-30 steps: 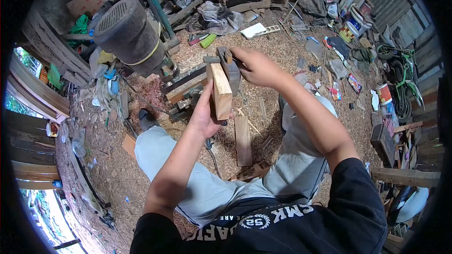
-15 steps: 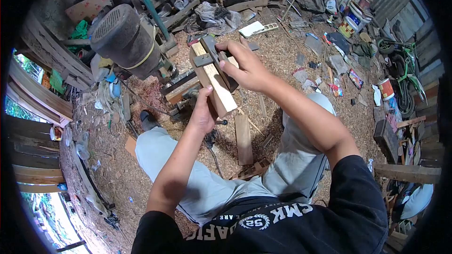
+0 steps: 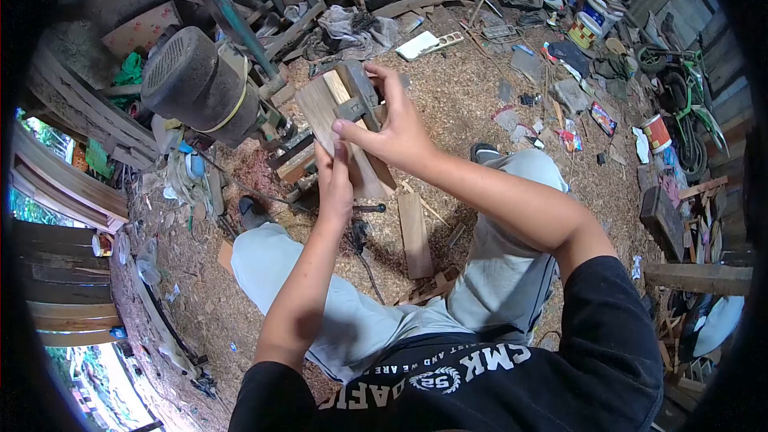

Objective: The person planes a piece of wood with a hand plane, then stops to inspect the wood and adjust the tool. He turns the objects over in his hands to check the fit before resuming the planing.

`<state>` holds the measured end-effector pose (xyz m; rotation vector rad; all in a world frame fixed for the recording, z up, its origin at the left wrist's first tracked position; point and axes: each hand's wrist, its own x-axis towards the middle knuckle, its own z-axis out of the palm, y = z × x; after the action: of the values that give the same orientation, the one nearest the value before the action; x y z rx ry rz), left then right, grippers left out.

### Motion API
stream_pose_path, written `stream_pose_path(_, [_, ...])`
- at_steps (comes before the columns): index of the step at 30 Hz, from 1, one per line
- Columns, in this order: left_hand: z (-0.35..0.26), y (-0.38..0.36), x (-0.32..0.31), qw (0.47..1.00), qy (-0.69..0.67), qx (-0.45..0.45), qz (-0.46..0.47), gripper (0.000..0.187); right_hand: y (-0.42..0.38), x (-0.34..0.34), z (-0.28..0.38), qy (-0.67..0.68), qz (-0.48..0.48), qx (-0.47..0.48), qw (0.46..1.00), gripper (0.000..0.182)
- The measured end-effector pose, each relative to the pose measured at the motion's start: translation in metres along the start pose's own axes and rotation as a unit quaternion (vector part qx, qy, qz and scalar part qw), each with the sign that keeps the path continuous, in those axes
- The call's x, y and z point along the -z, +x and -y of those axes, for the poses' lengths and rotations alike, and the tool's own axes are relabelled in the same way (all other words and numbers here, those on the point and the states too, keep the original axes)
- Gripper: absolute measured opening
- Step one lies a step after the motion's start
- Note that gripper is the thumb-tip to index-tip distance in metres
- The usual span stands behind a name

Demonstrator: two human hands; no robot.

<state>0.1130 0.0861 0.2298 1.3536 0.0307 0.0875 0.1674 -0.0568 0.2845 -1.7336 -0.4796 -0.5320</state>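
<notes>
A pale wooden block (image 3: 318,106) is tilted in front of me, its broad face toward the left. My left hand (image 3: 334,184) is closed round its lower part, thumb up along the wood. Against the block's upper right side lies a dark tool (image 3: 358,88) with a small crosspiece, perhaps a marking gauge or square. My right hand (image 3: 394,130) grips the tool from the right, its thumb on the crosspiece and its fingers curled over the top. The contact between tool and block is partly hidden.
A vise-like stand (image 3: 296,162) is just left of the hands. A loose board (image 3: 414,236) lies between my legs on wood shavings. A dark ribbed drum (image 3: 188,72) stands at the upper left, and a green bicycle (image 3: 686,116) at the far right.
The block has turned so that its broad face shows on the left. Both hands have shifted slightly left, and my right thumb has moved onto the crosspiece.
</notes>
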Motion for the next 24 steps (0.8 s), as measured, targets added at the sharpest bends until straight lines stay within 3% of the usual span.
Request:
stream_pose_path(5, [0.028,0.006,-0.001,0.999,-0.022,-0.026,-0.028,0.06,-0.004,0.001,-0.004,-0.057,0.019,-0.03,0.998,0.085])
stream_pose_path(7, [0.051,0.007,-0.004,0.991,-0.098,0.093,0.007,0.059,-0.008,0.001,-0.011,-0.096,0.031,-0.046,0.994,0.083])
stream_pose_path(9, [0.056,-0.006,-0.029,0.966,-0.137,0.217,-0.018,0.062,-0.016,0.002,-0.022,-0.317,0.143,-0.139,0.927,0.079])
stream_pose_path(11, [0.096,-0.021,-0.043,0.939,-0.2,0.276,-0.045,0.063,-0.028,0.001,-0.052,-0.324,0.201,-0.201,0.902,0.075])
stream_pose_path(13, [0.173,-0.033,-0.044,0.908,-0.227,0.344,-0.079,0.068,-0.054,-0.006,-0.091,-0.352,0.285,-0.289,0.843,0.084])
stream_pose_path(14, [0.181,-0.049,-0.05,0.878,-0.198,0.424,-0.104,0.074,-0.071,-0.008,-0.101,-0.352,0.295,-0.293,0.838,0.084])
stream_pose_path(16, [0.254,-0.076,-0.048,0.871,-0.271,0.397,-0.101,0.078,-0.107,-0.009,-0.118,-0.407,0.348,-0.343,0.772,0.085])
stream_pose_path(18, [0.313,-0.108,-0.04,0.865,-0.274,0.411,-0.092,0.081,-0.16,-0.011,-0.16,-0.399,0.363,-0.384,0.749,0.087])
stream_pose_path(19, [0.327,-0.118,-0.034,0.861,-0.279,0.413,-0.101,0.081,-0.183,-0.013,-0.178,-0.389,0.368,-0.42,0.733,0.09])
stream_pose_path(22, [0.363,-0.144,-0.006,0.806,-0.215,0.544,-0.093,0.078,-0.23,-0.017,-0.196,-0.432,0.378,-0.411,0.709,0.084])
stream_pose_path(24, [0.385,-0.155,0.005,0.814,-0.239,0.523,-0.083,0.08,-0.241,-0.024,-0.198,-0.431,0.376,-0.431,0.698,0.087])
